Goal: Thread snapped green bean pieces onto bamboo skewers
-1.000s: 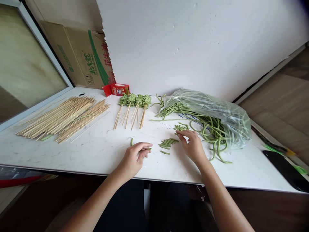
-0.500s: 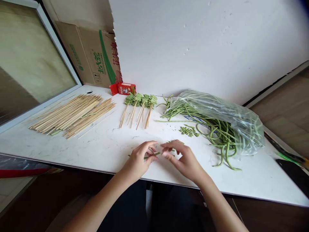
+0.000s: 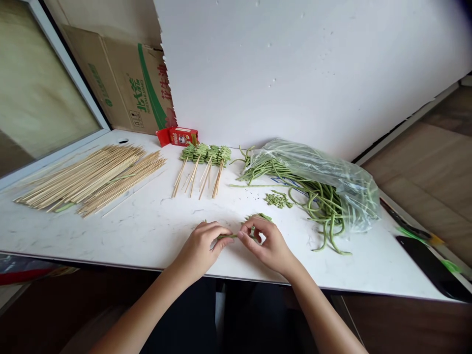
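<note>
Near the front edge of the white table, my left hand [image 3: 202, 248] is closed around a green long bean [image 3: 228, 236]. My right hand [image 3: 265, 243] pinches the same bean at its right end, with thumb and forefinger together. Part of the bean is hidden under my left fingers. Just behind my right hand lie some bean pieces [image 3: 262, 216], partly covered by it. Farther back sits a small heap of short bean bits [image 3: 278, 199]. Long beans [image 3: 306, 184] spill from a clear plastic bag [image 3: 324, 160] on the right.
Bundles of bean pieces on skewers [image 3: 204, 155] lie at the back middle, beside a small red box [image 3: 180, 136]. Loose bamboo skewers [image 3: 92, 172] spread over the left side. A cardboard box [image 3: 125, 88] stands behind them. At the right edge lies a black flat object [image 3: 431, 265].
My right hand has come left to my left hand, and its fingers have closed on the bean's end. The camera view has shifted slightly, moving the table items left.
</note>
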`<state>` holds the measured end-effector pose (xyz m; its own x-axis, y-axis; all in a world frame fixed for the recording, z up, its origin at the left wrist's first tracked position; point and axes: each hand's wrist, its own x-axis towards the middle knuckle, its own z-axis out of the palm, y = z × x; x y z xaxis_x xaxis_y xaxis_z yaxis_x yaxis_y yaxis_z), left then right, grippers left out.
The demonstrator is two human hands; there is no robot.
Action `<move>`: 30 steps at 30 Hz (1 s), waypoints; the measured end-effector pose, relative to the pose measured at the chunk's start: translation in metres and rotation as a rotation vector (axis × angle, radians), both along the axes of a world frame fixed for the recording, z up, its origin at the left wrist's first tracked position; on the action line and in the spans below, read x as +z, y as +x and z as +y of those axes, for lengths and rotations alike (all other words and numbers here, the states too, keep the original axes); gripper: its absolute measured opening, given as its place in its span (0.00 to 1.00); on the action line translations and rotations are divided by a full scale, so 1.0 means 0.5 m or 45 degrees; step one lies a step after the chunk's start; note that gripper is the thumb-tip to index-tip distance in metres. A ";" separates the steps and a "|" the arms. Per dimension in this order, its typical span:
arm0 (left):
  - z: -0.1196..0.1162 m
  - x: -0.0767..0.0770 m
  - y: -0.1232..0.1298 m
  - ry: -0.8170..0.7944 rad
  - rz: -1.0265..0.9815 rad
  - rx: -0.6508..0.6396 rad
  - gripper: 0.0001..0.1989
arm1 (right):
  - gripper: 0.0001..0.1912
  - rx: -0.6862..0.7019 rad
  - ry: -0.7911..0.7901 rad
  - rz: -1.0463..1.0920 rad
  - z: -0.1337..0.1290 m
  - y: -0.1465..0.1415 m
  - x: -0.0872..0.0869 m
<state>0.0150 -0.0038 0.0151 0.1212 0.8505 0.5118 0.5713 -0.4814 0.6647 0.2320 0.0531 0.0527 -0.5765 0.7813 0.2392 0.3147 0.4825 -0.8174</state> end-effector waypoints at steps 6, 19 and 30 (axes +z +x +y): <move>-0.001 -0.007 -0.004 0.136 0.120 0.002 0.03 | 0.11 0.062 0.016 0.031 0.005 0.009 -0.001; -0.012 0.012 0.009 0.169 0.067 -0.108 0.09 | 0.07 0.126 0.064 0.059 -0.001 -0.004 -0.016; 0.001 0.000 -0.014 -0.039 -0.073 -0.118 0.07 | 0.06 0.027 0.102 0.168 0.020 0.012 -0.013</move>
<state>0.0078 -0.0034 0.0149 0.1710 0.8526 0.4938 0.4861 -0.5090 0.7104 0.2381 0.0630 0.0461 -0.5523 0.7445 0.3751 0.1959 0.5532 -0.8097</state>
